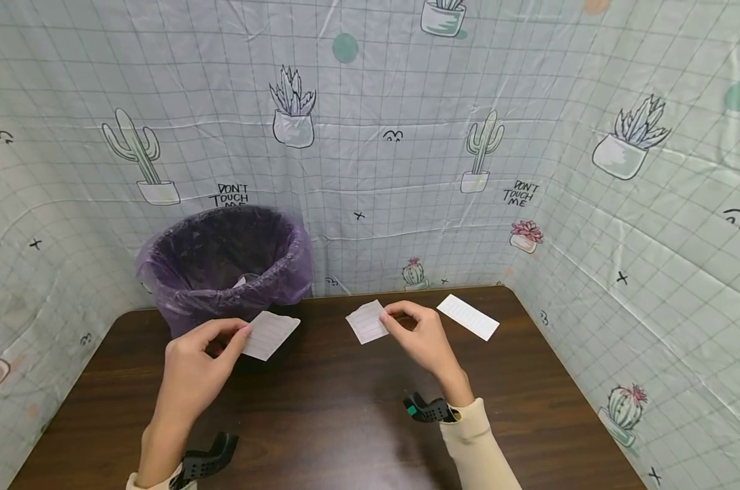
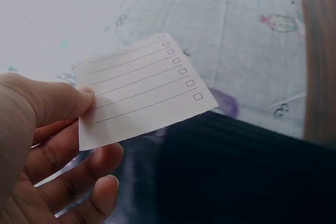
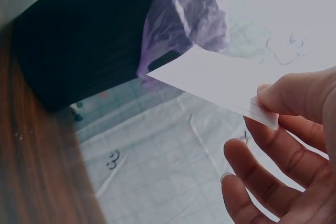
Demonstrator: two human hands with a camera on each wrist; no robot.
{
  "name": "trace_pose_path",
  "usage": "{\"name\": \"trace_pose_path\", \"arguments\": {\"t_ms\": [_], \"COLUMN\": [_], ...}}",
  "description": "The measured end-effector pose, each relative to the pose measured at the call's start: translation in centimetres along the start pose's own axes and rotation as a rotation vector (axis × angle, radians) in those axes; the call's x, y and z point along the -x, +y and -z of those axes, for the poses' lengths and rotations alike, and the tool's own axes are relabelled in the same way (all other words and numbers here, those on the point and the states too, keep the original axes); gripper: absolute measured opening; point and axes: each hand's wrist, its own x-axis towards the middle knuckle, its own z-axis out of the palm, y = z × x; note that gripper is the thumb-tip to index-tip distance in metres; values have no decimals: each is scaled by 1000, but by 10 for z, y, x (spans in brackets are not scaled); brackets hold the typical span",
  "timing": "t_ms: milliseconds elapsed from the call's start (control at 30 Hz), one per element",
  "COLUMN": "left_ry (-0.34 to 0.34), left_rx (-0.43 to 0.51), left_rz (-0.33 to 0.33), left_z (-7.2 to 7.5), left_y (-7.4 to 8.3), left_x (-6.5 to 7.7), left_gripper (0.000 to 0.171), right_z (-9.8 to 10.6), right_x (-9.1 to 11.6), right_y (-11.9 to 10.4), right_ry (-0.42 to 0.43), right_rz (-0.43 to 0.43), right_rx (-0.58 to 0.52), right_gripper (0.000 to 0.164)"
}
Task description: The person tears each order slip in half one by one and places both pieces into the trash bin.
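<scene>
1. Nearest, behind each hand, a black band device sat on the wrist: the left device (image 1: 207, 457) below the left hand, the right device (image 1: 431, 410) below the right hand, just ahead of a cream sleeve (image 1: 477, 442).
2. The left hand (image 1: 192, 371) pinched a piece of paper between thumb and forefinger, its other fingers loosely bent below.
3. That left paper (image 1: 272, 335) stuck out to the right of the left hand, above the desk (image 1: 321, 408); it bore ruled lines with a row of small boxes at one edge.
4. The right hand (image 1: 422, 337), well apart from the left, pinched another piece the same way, thumb on top.
5. That right paper (image 1: 368, 322) pointed leftward from the right hand, lined too, and did not touch the left one.
6. A white slip (image 1: 468, 317) lay flat on the desk, just beyond and to the right of the right hand.
7. Beyond the left hand stood a dark bin (image 3: 79, 40), lined with a purple bag (image 1: 180, 299) folded over its rim.
8. Farthest from both hands hung a checked curtain (image 1: 358, 177) printed with potted plants.
</scene>
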Motion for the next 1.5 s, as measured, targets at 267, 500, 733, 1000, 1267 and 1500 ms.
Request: {"name": "trace_pose_path", "arguments": {"t_ms": [267,500,733,1000,1267,1500], "left_ry": [-15,-19,-42,-2,7,5], "left_rx": [-34,-59,-102,-115,-157,-175], "left_rz": [-123,-213,-265,-293,-247,-212], "left_z": [22,34,39,44,51,57], "left_y": [10,15,17,6,-11,-19], "left_x": [-24,-50,-79,-100,-109,-116], "left_gripper": [20,22,17,14,11,8], "right_z": [-7,-14,-19,-36,-48,-53], "right_x": [-17,-32,-48,-62,-70,-78], "right_y": [-23,-45,-62,-74,-85,-93], "right_ry": [-26,-44,-71,-164,-213,-256], "right_rz": [52,140,146,170,280,330], "right_rx": [-12,-19,-67,-108,-70,-33], "right_gripper": [10,10,11,10,7,9]}}
